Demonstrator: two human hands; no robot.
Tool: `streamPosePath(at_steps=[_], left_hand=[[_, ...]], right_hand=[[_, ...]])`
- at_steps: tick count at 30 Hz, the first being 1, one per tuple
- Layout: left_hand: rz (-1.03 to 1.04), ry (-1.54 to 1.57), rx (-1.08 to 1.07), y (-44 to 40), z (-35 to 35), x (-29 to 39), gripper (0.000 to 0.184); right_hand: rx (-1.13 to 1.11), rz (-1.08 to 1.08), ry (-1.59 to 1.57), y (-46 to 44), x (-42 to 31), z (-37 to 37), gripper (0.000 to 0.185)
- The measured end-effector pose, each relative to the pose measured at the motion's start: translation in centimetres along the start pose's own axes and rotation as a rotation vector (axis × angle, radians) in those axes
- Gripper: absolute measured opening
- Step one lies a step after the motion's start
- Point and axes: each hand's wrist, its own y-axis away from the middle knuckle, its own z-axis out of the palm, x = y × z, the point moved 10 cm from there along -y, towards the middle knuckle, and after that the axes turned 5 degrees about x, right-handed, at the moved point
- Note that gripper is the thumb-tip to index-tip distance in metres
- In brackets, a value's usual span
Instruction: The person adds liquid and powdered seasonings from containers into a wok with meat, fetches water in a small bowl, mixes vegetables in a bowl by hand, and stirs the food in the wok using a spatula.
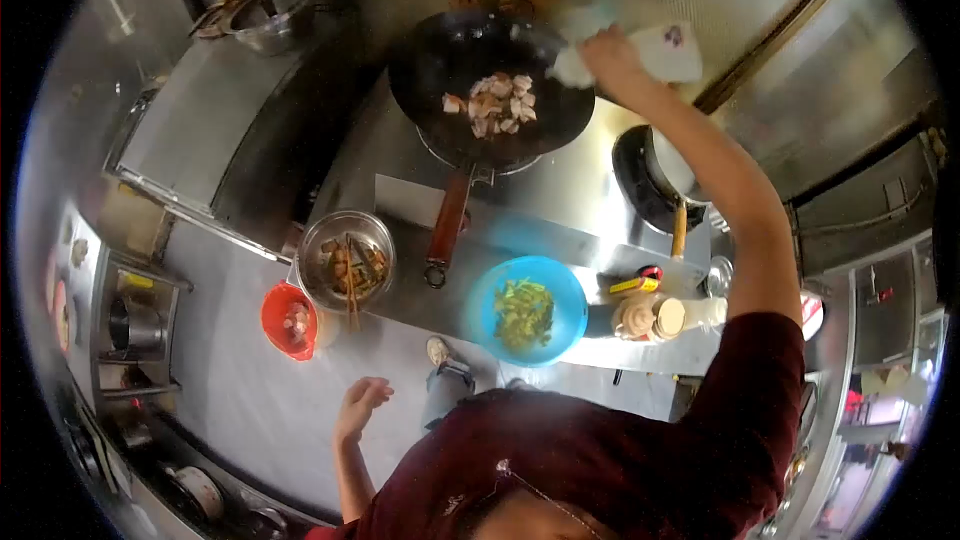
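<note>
My right hand (pixel 612 58) reaches out over the stove at the wok's right rim, its fingers closed on a white, limp-looking piece with a purple print (pixel 672 48); whether it is cloth, paper or a bag I cannot tell. Chunks of pale, lightly browned meat (pixel 492 105) lie in the black wok (pixel 430 65), whose wooden handle (pixel 451 215) points toward me. Down at my side, my left hand (pixel 364 404) hangs with loosely bent fingers and nothing in it. Nearest to it is an orange-red bucket (pixel 270 325) with pale pieces inside.
Left on the counter, a steel bowl (pixel 375 225) holds food and chopsticks (pixel 351 285). A blue basin (pixel 572 315) contains chopped greens (pixel 522 315). Jars (pixel 667 318) stand to its right. A smaller pan (pixel 630 165) sits at the right. Another metal bowl (pixel 285 25) is back left.
</note>
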Motion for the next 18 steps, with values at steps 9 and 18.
streamPosePath(at_steps=[9,18], left_hand=[[0.100,0.058,-0.162,-5.9,1.2,5.6,0.030],[0.305,-0.056,-0.129,-6.6,4.1,13.7,0.024]], right_hand=[[-0.071,0.139,-0.134,0.5,0.4,3.0,0.018],[-0.141,0.618,-0.130,9.6,7.0,8.3,0.037]])
